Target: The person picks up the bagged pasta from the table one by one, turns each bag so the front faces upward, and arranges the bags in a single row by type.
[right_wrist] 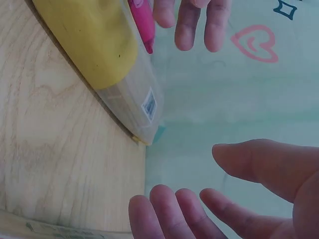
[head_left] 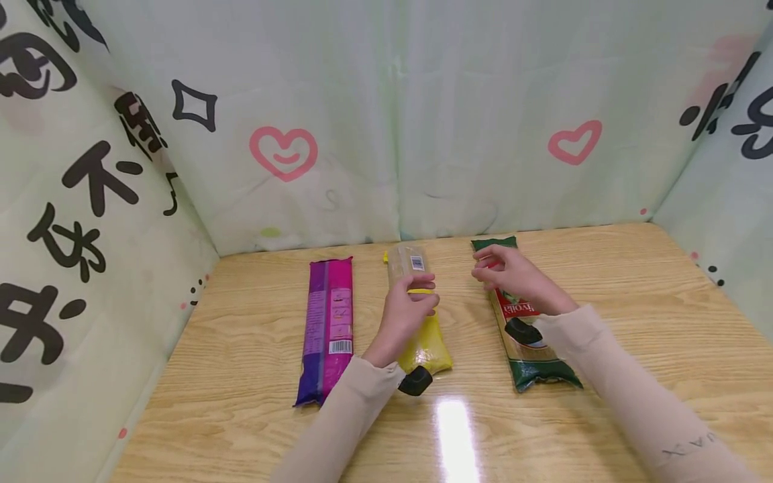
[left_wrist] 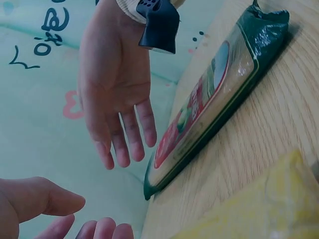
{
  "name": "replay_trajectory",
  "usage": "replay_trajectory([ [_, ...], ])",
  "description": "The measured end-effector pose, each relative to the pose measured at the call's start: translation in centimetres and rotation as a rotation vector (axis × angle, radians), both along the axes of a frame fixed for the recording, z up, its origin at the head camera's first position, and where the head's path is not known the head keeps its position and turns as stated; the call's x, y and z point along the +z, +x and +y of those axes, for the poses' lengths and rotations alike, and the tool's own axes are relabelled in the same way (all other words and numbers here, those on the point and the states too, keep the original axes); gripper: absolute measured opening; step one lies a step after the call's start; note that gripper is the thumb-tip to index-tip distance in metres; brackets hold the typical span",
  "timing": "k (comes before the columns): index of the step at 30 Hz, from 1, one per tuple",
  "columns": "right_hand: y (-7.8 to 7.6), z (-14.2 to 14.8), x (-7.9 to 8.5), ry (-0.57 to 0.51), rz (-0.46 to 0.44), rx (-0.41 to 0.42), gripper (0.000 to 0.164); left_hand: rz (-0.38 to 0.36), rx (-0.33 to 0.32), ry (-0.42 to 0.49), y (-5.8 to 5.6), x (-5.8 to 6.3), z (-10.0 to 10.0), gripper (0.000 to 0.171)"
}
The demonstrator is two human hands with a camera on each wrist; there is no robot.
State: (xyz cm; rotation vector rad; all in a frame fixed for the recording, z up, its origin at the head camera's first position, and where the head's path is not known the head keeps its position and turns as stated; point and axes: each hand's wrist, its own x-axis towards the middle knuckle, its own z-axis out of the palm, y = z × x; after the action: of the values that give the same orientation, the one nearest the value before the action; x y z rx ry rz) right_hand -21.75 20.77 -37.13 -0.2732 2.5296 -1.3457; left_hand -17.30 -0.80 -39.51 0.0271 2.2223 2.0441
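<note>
My left hand (head_left: 406, 312) hovers over the yellow packet (head_left: 430, 345), its thumb and fingers loosely bent and apart, holding nothing. That packet has a clear end with a barcode. My right hand (head_left: 521, 278) is above the upper part of the green and red packet (head_left: 512, 308), which bears an oval label. In the left wrist view, the fingers of my right hand (left_wrist: 117, 74) point toward the far end of that green packet (left_wrist: 204, 107). In the right wrist view, the thumb of my right hand (right_wrist: 264, 162) stands apart from the fingers, with nothing between them.
A purple and pink packet (head_left: 329, 329) lies left of the yellow one, near my left forearm. All three packets lie lengthwise on the wooden table (head_left: 241, 376). Pale printed curtains (head_left: 459, 100) enclose the back and sides. Black wrist cameras (head_left: 415, 381) sit at both cuffs.
</note>
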Motion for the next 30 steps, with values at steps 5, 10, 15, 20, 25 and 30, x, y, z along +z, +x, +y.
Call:
replay_trajectory([
  [5, -0.2, -0.5, -0.5, -0.022, 0.001, 0.008, 0.050, -0.002, 0.023, -0.013, 0.0, -0.1, -1.5, 0.036],
  [10, -0.2, -1.0, -1.0, -0.029, -0.019, 0.020, 0.048, -0.011, 0.032, -0.027, 0.0, -0.5, -2.9, 0.036],
  [15, -0.2, -1.6, -1.4, -0.033, -0.056, 0.026, 0.051, -0.010, 0.056, -0.032, 0.1, -1.0, -3.9, 0.036],
  [20, -0.2, -2.2, -1.9, -0.039, -0.072, 0.031, 0.051, 0.001, 0.078, -0.056, 0.0, -1.7, -4.6, 0.036],
  [25, -0.3, -2.7, -2.4, -0.059, -0.079, 0.041, 0.050, -0.002, 0.093, -0.063, 0.0, -2.2, -5.1, 0.039],
  [30, -0.4, -2.9, -3.0, -0.055, -0.090, 0.045, 0.050, -0.030, 0.113, -0.049, -0.1, -2.7, -5.4, 0.040],
])
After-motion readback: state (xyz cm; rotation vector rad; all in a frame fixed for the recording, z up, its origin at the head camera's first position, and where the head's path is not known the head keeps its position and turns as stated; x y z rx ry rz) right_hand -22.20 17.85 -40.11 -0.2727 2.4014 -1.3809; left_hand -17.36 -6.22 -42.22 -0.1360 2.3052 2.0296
